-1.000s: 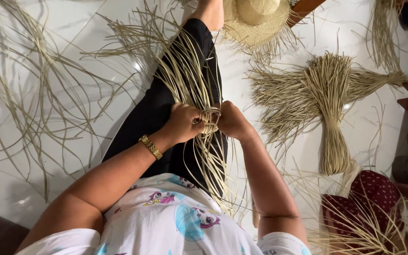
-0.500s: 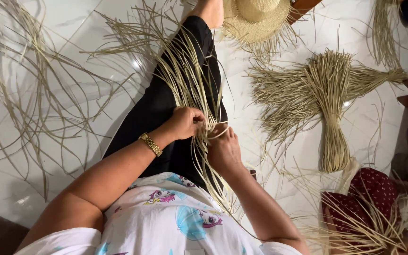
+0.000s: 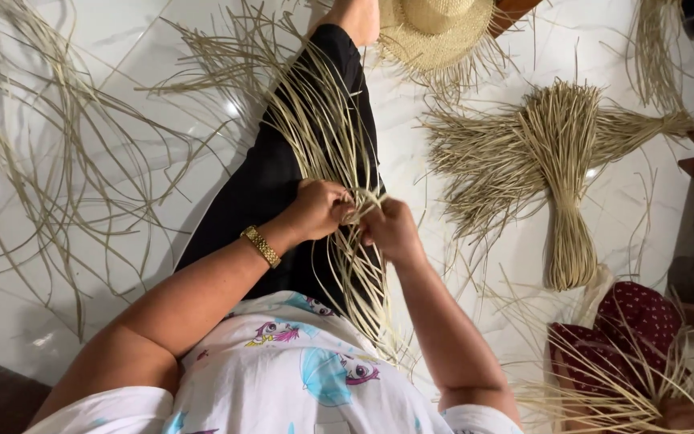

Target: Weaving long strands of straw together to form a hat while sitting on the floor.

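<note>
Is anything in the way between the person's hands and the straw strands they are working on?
No. The left hand and the right hand are both already gripping the straw strands lying over the black-trousered leg. Nothing visible sits between the hands and the strands.

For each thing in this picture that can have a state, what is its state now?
left hand: closed on the straw strands, gold bracelet on the wrist
right hand: closed on the same strands, touching the left hand
straw strands: fanned over the black-clad leg, gathered at the hands
tied straw bundle: lying on the floor, bound at the middle, ends spread
straw hat: unfinished, loose fringe at its edge
loose straw: scattered on the white floor
</note>
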